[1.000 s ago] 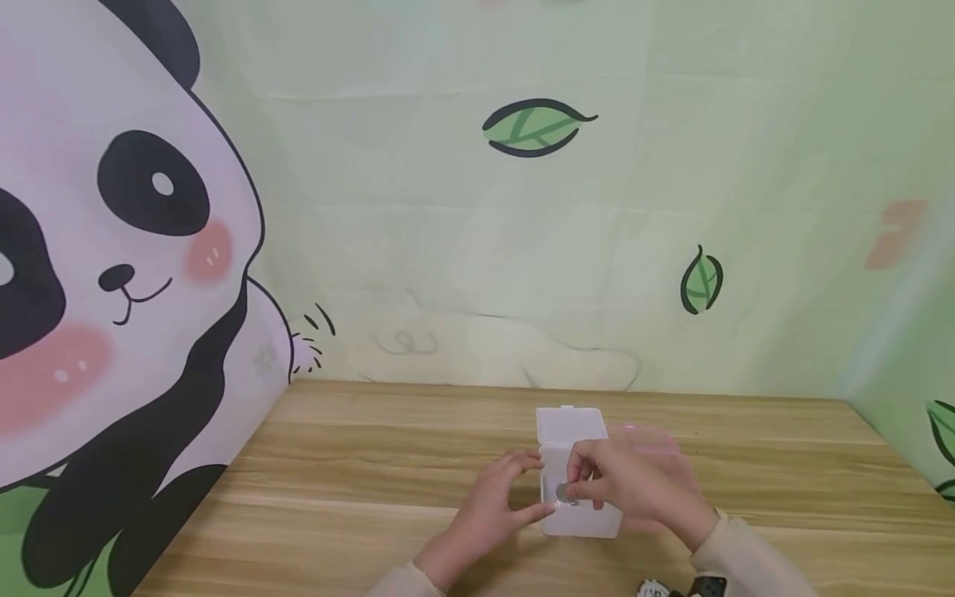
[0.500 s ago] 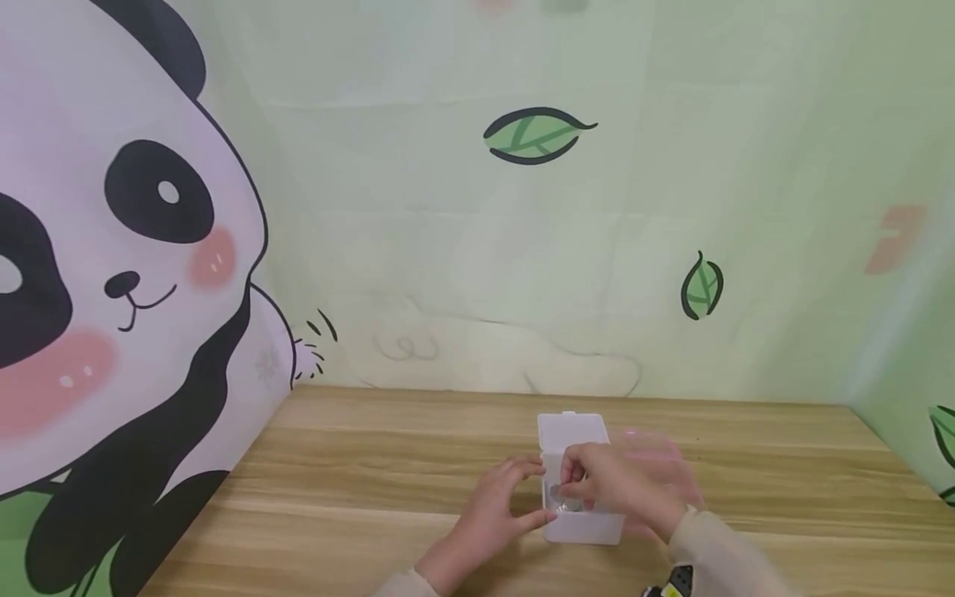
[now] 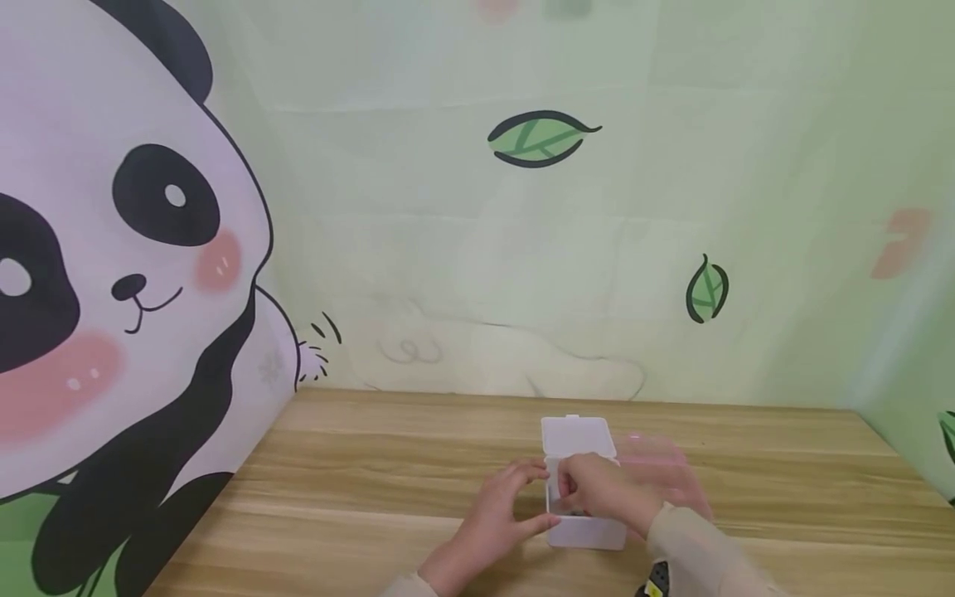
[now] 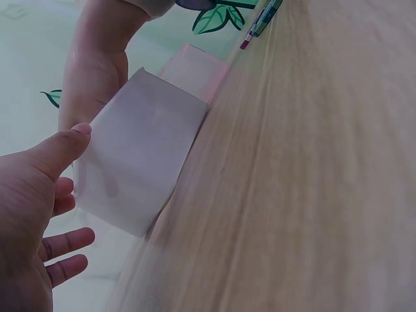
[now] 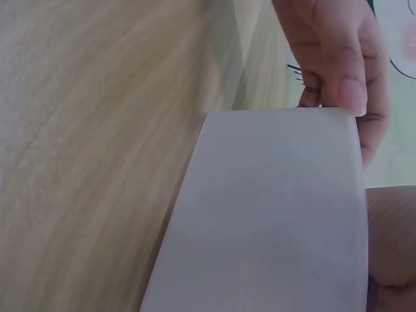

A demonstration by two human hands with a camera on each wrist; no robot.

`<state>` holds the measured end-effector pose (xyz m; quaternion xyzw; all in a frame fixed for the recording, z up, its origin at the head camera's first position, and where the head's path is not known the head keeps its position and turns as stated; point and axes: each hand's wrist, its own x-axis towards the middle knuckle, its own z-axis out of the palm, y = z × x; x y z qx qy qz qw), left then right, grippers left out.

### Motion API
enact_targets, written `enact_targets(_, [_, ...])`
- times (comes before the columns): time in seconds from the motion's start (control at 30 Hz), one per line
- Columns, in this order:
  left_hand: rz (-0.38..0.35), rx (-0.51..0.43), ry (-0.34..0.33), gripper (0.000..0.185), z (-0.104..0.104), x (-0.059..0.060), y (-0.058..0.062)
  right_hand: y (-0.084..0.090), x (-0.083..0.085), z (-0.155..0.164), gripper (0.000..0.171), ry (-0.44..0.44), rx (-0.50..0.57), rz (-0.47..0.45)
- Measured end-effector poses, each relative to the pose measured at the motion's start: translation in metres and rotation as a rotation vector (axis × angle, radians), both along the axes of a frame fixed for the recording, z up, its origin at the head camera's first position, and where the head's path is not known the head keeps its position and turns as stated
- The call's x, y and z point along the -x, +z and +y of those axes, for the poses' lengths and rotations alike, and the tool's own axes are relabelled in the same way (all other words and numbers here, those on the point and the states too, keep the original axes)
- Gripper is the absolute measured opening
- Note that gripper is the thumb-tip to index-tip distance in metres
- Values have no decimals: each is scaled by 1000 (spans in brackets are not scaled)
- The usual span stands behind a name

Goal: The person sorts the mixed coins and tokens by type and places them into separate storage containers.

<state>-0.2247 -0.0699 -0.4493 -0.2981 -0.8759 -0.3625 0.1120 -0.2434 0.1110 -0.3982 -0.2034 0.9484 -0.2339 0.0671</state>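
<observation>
A white plastic box [image 3: 587, 533] stands on the table, its hinged lid [image 3: 576, 436] raised at the far side. My left hand [image 3: 492, 510] holds the box at its left side, thumb at the near corner and fingers farther back. The right wrist view shows that thumb pressing the rim of the box [image 5: 279, 208]. My right hand [image 3: 600, 489] reaches down into the box with bent fingers. Its fingertips are mostly hidden behind the front wall, and I cannot tell whether they still pinch anything.
A pink see-through case [image 3: 675, 481] lies just right of the box. A black item with a yellow patch [image 3: 656, 578] is at the near edge, by the right sleeve. Slim pen-like items [image 4: 263, 19] show in the left wrist view. A panda-print backdrop [image 3: 448, 249] rises behind the table.
My right hand has sunk deeper into the box and shifted slightly left. The round, shiny disc seen at its fingertips earlier is now out of sight. My left hand stays at the box.
</observation>
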Motion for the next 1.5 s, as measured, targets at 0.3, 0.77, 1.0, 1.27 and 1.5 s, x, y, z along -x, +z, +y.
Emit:
enact_targets(0.3, [-9, -10, -5, 49, 1, -2, 1, 0, -2, -4, 28, -19, -83, 61])
enact_targets(0.77, [-20, -19, -5, 50, 1, -2, 0, 1, -3, -4, 25, -53, -144, 92])
enact_targets(1.0, [-26, -25, -8, 51, 2, -2, 1, 3, -4, -3, 23, -62, -144, 82])
enact_targets(1.27, [-21, -8, -6, 51, 3, -2, 2, 7, -8, -1, 22, -65, -119, 82])
enact_targets(1.5, [-23, -7, 3, 52, 0, -3, 4, 9, -10, 2, 18, -64, -53, 118])
